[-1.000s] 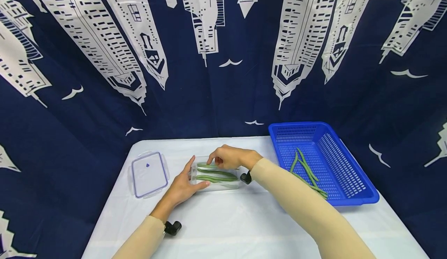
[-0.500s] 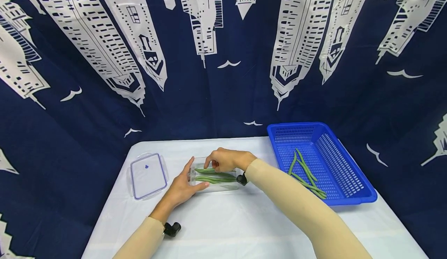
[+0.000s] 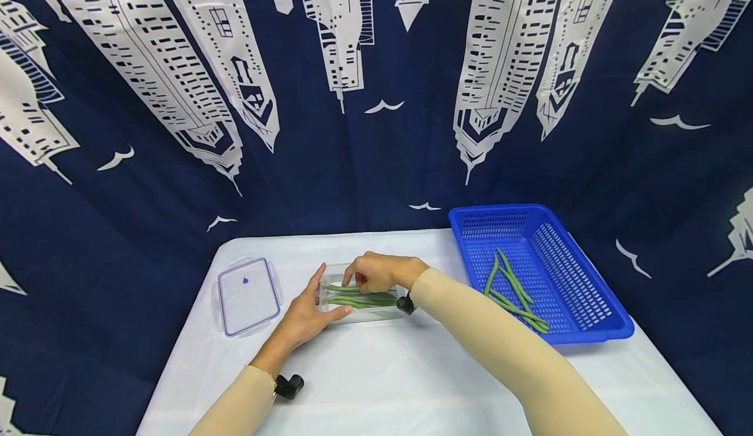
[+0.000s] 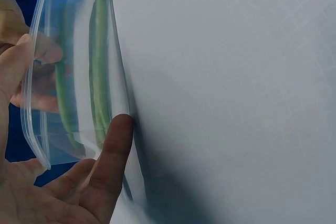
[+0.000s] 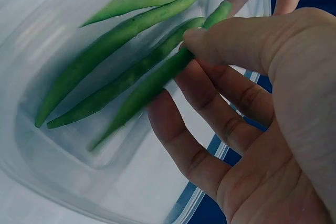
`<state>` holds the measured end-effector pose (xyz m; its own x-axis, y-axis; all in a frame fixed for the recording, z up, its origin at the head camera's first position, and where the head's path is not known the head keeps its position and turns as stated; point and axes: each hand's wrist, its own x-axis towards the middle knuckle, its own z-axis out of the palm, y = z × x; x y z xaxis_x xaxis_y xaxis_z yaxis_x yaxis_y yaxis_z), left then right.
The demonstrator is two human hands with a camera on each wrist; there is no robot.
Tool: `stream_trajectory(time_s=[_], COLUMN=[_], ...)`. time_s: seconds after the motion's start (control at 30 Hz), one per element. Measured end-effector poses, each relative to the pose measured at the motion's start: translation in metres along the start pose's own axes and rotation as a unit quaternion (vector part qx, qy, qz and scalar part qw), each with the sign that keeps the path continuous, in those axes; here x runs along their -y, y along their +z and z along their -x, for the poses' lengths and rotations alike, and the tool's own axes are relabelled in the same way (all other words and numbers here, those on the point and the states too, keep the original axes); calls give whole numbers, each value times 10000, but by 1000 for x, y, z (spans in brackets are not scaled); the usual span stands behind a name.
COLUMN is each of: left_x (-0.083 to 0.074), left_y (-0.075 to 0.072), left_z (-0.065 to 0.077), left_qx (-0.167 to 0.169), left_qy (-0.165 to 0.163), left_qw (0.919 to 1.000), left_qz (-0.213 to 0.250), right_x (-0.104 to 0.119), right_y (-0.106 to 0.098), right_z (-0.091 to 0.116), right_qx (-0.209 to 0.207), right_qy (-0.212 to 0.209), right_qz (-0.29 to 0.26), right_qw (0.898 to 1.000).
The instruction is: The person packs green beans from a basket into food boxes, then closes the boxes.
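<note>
Right hand (image 3: 379, 272) was clamped on a green bean (image 5: 147, 85), thumb to one side and fingertips to the other, inside the clear container (image 3: 370, 316). Held bean ran roughly parallel to its neighbours; whether its lower end touched the container floor could not be told, that end being blurred. Left hand (image 3: 306, 316) stood with thumb and fingers apart, set about the container's left end, the thumb along the near wall; it appeared to be steadying the box. Done so far, as judged from the layout: at least three other beans (image 5: 100, 45) lay lengthwise in the container, side by side, and the lid (image 3: 249, 299) was off, flat on the desk (image 3: 382, 377) to the left, apart from the box. In progress: placing or straightening of the held bean, not yet released. Left over: a small group of beans (image 3: 514, 280) in the blue basket (image 3: 561, 253) at the right, some crossing, exact count uncertain because the right sleeve was close by and may have hidden part of them. Estimate: loading perhaps around half complete, if the basket beans were also meant for the box; closing with the lid had not been done.
</note>
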<state>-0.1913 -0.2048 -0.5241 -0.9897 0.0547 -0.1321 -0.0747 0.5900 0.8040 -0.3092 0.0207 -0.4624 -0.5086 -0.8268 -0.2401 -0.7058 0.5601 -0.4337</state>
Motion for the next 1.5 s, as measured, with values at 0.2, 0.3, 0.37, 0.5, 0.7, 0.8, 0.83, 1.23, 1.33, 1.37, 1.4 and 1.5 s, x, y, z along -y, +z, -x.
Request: stream_trajectory(time_s=[0.2,0.3,0.37,0.5,0.7,0.8,0.83,1.23,1.33,1.37,1.4,1.5], left_x=[2,2,1,0,-1,-1,-1,-1,-1,-1,-1,-1], left_y=[0,1,0,-1,-1,-1,0,0,1,1,1,2], left_z=[3,3,2,1,1,2,2,0,0,0,0,-1], left_qx=[20,1,-14,5,-4,-10,-9,-68,-74,-74,-76,-72], left_qy=[-21,4,18,11,-24,-40,-37,9,16,14,15,-3], left_qw=[10000,10000,10000,10000,10000,10000,10000,10000,9999,9999,9999,10000], left_qz=[14,51,69,71,44,18,6,-59,-68,-69,-74,-63], right_x=[0,-1,-2,-4,-7,-8,-9,-13,-15,-15,-17,-20], right_y=[1,-2,-4,-7,-10,-13,-13,-25,-28,-29,-30,-33], right_z=[0,2,4,9,18,24,26,60,70,74,77,87], right_qx=[38,-45,-111,-190,-309,-408,-454,-819,-889,-926,-974,-1135], right_qy=[-49,-46,-77,-168,-225,-265,-272,-280,-221,-203,-208,-231], right_qz=[45,34,20,2,2,4,7,65,57,71,87,138], right_qw=[10000,10000,9999,9997,9993,9988,9986,9962,9958,9955,9950,9932])
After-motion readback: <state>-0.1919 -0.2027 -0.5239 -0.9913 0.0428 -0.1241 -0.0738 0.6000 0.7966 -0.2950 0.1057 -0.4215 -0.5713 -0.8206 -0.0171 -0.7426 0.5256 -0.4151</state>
